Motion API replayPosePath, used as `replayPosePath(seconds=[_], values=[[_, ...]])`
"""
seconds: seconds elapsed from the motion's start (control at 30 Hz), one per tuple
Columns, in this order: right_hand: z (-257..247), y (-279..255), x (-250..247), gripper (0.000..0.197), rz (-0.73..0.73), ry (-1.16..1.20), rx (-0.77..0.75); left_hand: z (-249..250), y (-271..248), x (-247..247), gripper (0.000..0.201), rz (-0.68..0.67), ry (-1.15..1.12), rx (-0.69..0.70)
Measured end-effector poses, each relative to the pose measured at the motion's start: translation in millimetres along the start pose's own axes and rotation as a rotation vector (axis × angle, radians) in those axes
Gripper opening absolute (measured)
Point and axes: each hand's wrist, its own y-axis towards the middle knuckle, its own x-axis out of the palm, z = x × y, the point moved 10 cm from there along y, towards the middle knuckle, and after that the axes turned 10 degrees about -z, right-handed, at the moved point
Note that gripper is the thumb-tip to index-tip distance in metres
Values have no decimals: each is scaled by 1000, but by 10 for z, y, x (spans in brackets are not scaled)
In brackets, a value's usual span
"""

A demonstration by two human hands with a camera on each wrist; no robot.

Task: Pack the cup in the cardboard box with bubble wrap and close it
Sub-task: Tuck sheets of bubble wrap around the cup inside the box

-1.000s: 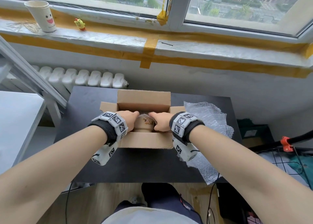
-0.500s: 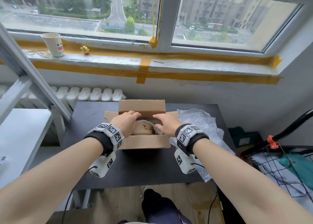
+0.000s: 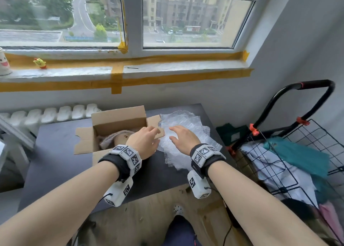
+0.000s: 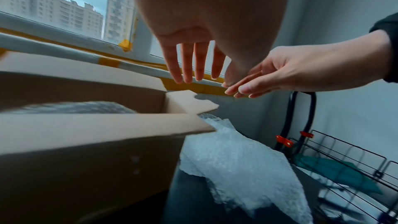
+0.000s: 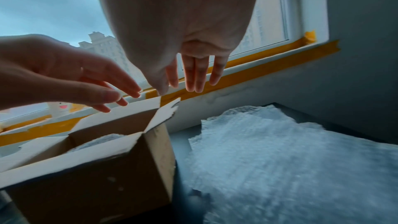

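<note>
The open cardboard box point(image 3: 119, 120) stands on the black table point(image 3: 55, 152), all its flaps up. Inside lies the brown cup point(image 3: 121, 137), wrapped in bubble wrap and partly hidden by my left wrist. Loose bubble wrap sheets point(image 3: 188, 121) lie on the table just right of the box. My left hand point(image 3: 149, 136) hovers open over the box's right flap point(image 3: 155, 120). Beside it my right hand point(image 3: 179, 134) hovers open over the loose sheets, holding nothing. The left wrist view shows the straight fingers point(image 4: 191, 67) above the box point(image 4: 86, 125) and the sheets point(image 4: 237, 159).
A black wire cart point(image 3: 279, 162) holding cloths stands close to the table's right edge. A white radiator point(image 3: 55, 113) runs behind the table at the left. On the taped window sill are a paper cup point(image 3: 3, 63) and a small yellow toy point(image 3: 40, 63).
Both hands have let go of the wrapped cup in the box and moved right, opening. The head view has swung up and to the right.
</note>
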Motion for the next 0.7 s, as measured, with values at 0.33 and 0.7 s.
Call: replayPosePath(seconds=[0.33, 0.7], values=[[1256, -159, 120, 45, -61, 59, 178, 623, 603, 774, 37, -170, 41, 21], [1944, 103, 636, 88, -243, -30, 183, 468, 1046, 1641, 70, -448, 125, -120]])
